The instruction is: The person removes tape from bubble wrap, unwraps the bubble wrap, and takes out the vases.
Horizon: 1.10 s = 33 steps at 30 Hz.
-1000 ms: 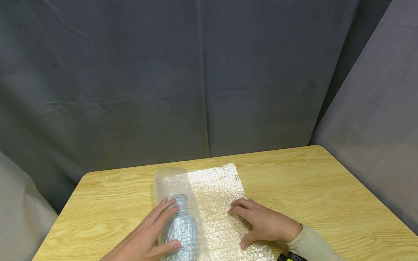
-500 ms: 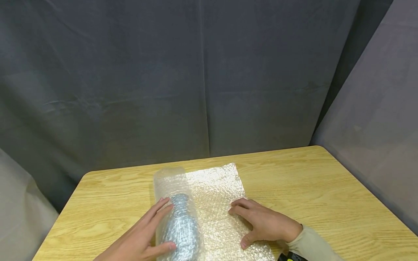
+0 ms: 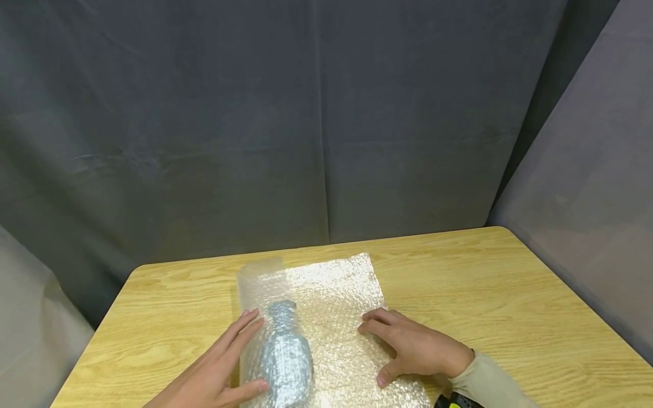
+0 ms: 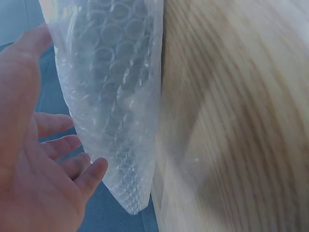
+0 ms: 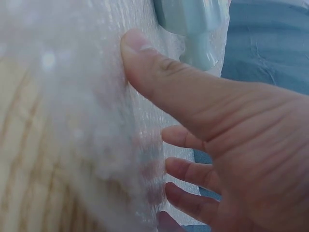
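A pale blue vase [image 3: 287, 365] lies on its side on a sheet of bubble wrap [image 3: 339, 306], its narrow neck toward the table's far edge. One part of the wrap is folded over it from the left. My left hand [image 3: 221, 362] touches the folded left side with its fingers extended. From the left wrist view, the thumb and fingertips sit along the edge of the wrap [image 4: 113, 92]. To the right of the vase, my right hand [image 3: 415, 345] presses the flat part with spread fingertips. The vase [image 5: 197, 21] shows uncovered from the side in the right wrist view.
The wood-grain table [image 3: 490, 283] has rounded far corners. Grey cloth [image 3: 229, 141] hangs behind it, with more cloth [image 3: 586, 226] along the right side. A light sleeve [image 3: 492, 382] and a black and yellow wrist strap [image 3: 454, 401] are on the right arm.
My left hand has shifted slightly left and eased off the vase. The folded wrap has spread lower over it, and the vase's outline shows more clearly. My right hand stays in place.
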Tool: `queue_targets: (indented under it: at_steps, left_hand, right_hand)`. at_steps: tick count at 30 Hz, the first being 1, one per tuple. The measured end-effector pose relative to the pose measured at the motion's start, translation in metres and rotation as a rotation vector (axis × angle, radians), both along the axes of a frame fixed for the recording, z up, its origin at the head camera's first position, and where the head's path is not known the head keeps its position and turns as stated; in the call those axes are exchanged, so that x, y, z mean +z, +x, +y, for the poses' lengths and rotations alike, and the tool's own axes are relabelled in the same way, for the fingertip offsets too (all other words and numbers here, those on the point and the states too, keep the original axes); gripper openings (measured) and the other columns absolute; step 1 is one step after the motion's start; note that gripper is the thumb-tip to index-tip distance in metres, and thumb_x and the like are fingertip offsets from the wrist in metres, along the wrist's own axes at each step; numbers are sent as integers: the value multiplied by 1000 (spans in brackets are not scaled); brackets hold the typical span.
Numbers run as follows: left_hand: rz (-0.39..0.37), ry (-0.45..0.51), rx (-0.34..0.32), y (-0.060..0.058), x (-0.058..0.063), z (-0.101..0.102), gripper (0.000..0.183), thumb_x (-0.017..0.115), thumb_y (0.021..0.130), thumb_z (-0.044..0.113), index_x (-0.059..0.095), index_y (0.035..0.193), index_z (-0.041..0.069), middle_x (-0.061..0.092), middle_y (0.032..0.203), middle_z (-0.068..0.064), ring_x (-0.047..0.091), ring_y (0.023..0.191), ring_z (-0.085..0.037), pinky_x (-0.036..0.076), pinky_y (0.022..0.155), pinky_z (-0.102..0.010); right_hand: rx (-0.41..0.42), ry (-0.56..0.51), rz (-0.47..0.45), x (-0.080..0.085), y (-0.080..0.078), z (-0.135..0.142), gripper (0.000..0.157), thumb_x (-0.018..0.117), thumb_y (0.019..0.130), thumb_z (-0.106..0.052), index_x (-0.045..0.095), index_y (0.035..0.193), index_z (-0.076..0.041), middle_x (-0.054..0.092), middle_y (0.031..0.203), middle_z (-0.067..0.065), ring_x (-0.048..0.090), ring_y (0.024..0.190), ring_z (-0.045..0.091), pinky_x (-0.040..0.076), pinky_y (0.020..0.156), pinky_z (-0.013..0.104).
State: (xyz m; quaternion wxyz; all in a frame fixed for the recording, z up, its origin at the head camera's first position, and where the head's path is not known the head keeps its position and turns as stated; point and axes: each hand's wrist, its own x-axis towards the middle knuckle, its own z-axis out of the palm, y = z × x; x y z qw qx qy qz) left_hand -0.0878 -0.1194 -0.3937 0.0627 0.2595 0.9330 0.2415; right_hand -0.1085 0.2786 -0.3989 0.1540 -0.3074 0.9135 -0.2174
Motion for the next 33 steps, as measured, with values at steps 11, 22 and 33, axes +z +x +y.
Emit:
queue_targets:
  at_steps: [11,22,33]
  left_hand:
    - [-28,0,-20,5,2,-12,87,66,94,62,20,164,39,22,172,11,40,154,-28,56,104,-42]
    - [-24,-40,31,4,-2,-19,87,62,94,66,28,164,26,29,170,4,45,150,-26,55,107,-45]
    - [-59,-55,85,5,-6,-20,94,61,91,73,35,161,16,35,165,1,49,145,-24,56,105,-44]
  right_hand:
    - [-6,-1,-5,0,-1,1,89,69,74,-68,53,146,-19,46,156,8,49,140,34,51,106,46]
    - [-9,4,11,0,0,0,89,70,73,-68,54,146,-18,46,156,9,49,140,35,51,106,47]
    - [-3,0,6,0,0,0,90,69,73,-68,53,146,-18,46,156,10,49,141,36,51,107,49]
